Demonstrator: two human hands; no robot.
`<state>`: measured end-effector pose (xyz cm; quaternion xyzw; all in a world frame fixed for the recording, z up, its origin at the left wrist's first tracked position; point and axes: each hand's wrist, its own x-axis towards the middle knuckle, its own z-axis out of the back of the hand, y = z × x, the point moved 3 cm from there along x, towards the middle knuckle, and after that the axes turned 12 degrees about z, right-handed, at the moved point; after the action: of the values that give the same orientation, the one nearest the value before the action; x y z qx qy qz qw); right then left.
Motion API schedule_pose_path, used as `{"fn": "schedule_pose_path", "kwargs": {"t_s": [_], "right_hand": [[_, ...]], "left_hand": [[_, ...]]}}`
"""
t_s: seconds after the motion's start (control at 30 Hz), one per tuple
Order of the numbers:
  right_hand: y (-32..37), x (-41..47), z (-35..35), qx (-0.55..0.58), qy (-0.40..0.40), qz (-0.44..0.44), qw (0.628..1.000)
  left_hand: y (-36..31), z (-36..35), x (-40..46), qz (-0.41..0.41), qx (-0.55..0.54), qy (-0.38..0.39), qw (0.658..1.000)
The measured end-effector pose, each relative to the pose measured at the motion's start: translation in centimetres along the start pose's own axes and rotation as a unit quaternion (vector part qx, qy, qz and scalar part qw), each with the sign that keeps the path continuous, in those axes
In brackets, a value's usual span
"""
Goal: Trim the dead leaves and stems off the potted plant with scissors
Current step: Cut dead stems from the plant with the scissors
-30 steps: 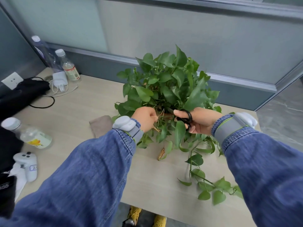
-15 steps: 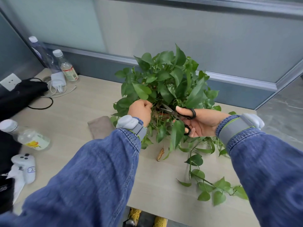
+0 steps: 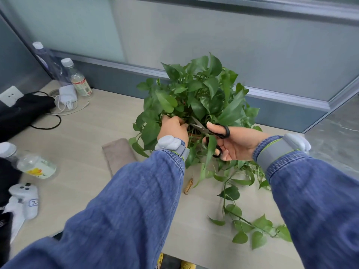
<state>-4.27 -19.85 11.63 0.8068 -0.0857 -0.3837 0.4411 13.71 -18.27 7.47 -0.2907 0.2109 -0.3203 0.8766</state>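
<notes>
A leafy green potted plant (image 3: 202,98) stands on the desk, its pot hidden by foliage. My left hand (image 3: 172,129) reaches into the lower leaves on the plant's left side, fingers closed among the stems; what it pinches is hidden. My right hand (image 3: 231,144) holds black-handled scissors (image 3: 206,130), blades spread apart and pointing left into the plant's base, close to my left fingers. A long green vine (image 3: 242,220) trails from the plant across the desk to the right. A dry brown leaf (image 3: 188,186) lies on the desk in front of the plant.
A brown cloth (image 3: 118,154) lies left of the plant. Two upright bottles (image 3: 77,78) and a white charger (image 3: 67,94) stand at the back left. A lying bottle (image 3: 35,166), a white controller (image 3: 26,197) and a black bag (image 3: 23,111) occupy the left side. The desk's (image 3: 81,136) front edge is near.
The scissors have gone from shut to blades apart and moved into the plant's base. My left hand has pushed deeper into the leaves, and both hands have risen slightly.
</notes>
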Motion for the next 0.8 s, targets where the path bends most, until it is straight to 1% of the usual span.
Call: {"fn": "schedule_pose_path", "kwargs": {"t_s": [0.07,0.23,0.33,0.47,0.63,0.7,0.8], "right_hand": [[0.0,0.1,0.1,0.005,-0.004,0.007,1.000],[0.1,0.2,0.4,0.024,0.012,0.011,1.000],[0.1,0.2,0.3,-0.005,0.016,-0.003,1.000],[0.0,0.5,-0.1,-0.042,-0.004,-0.013,0.999],[-0.1,1.1,-1.0,-0.083,-0.030,-0.021,0.996],[-0.1,1.1,-0.8,-0.082,-0.053,-0.011,0.995],[-0.2,0.8,0.1,-0.048,-0.091,0.009,0.995]], "left_hand": [[-0.1,0.0,0.0,-0.006,-0.003,-0.006,1.000],[0.1,-0.1,-0.2,-0.032,-0.058,-0.002,0.998],[0.4,0.0,-0.3,-0.045,-0.069,0.006,0.997],[0.8,0.2,-0.7,-0.055,-0.055,-0.001,0.997],[1.1,0.3,-0.8,-0.033,-0.053,0.022,0.998],[1.3,0.4,-0.8,-0.039,-0.047,0.027,0.998],[1.4,0.4,-0.8,-0.051,-0.043,0.034,0.997]]}}
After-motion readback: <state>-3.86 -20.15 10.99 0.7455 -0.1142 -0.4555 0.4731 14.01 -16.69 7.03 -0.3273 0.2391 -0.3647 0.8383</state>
